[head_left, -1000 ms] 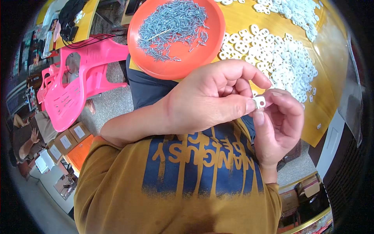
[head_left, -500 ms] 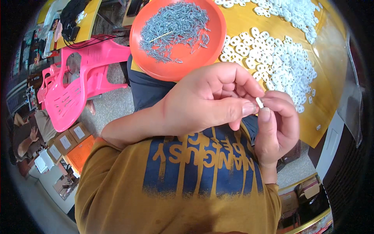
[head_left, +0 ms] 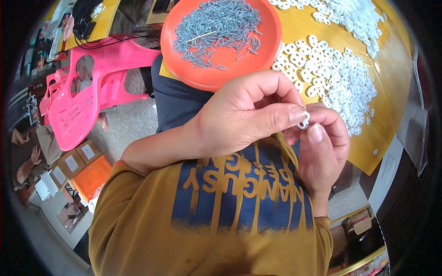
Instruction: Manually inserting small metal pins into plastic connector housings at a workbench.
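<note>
Between my fingertips, above my lap, is a small white plastic piece (head_left: pixel 304 121) with a hole showing in it. My left hand (head_left: pixel 251 112) is closed, pinching this piece between thumb and index finger. From the other side my right hand (head_left: pixel 324 149) has its bent fingers and thumb at the same piece, also closed around it; its fingertips are partly hidden. Beyond my hands, a round red tray (head_left: pixel 202 78) holds a heap of small grey metal screws (head_left: pixel 221 23), with a thin yellowish stick (head_left: pixel 201 37) lying on them.
Many loose white two-hole plastic pieces (head_left: pixel 338 76) lie on the yellow table (head_left: pixel 393 85) beyond my right hand. A pink plastic chair (head_left: pixel 108 69) stands at the left, near cardboard boxes (head_left: pixel 71 163) and an orange crate (head_left: pixel 92 177). Another person's hand (head_left: pixel 35 155) shows at the far left.
The white piece has turned from edge-on to showing its hole, and both hands have shifted slightly left. The tray and table appear a little farther right in view.
</note>
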Motion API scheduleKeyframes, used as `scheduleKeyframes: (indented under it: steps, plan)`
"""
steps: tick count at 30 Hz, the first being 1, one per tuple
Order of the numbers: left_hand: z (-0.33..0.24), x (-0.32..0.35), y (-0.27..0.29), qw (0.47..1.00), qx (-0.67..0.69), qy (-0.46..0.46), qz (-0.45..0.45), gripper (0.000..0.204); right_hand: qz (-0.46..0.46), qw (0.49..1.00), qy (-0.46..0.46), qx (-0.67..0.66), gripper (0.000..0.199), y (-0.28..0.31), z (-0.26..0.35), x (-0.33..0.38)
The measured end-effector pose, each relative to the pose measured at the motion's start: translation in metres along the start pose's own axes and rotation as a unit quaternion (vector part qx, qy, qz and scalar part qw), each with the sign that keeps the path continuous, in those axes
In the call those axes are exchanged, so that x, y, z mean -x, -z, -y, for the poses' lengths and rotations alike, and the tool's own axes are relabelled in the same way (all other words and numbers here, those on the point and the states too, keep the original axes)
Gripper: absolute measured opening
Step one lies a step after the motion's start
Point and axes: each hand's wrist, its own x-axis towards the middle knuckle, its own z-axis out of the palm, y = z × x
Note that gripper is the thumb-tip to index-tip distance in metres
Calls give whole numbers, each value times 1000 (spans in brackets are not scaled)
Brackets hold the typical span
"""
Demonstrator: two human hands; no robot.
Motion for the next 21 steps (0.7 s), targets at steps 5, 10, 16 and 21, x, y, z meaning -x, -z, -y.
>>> scheduleKeyframes:
  steps: [5,10,16,21]
  plan:
    - [-1,6,5,999,-25,17,-29,9,9,999,14,33,16,-5,-4,1]
    - [-1,9,12,1000,5,4,-3,8,6,983,66,172,20,-7,-4,-2]
    - [-7,15,20,995,74,67,-8,9,57,868,224,440,21,-17,9,-14]
    - [-5,22,33,994,74,85,-7,22,109,847,220,471,21,-31,5,-20]
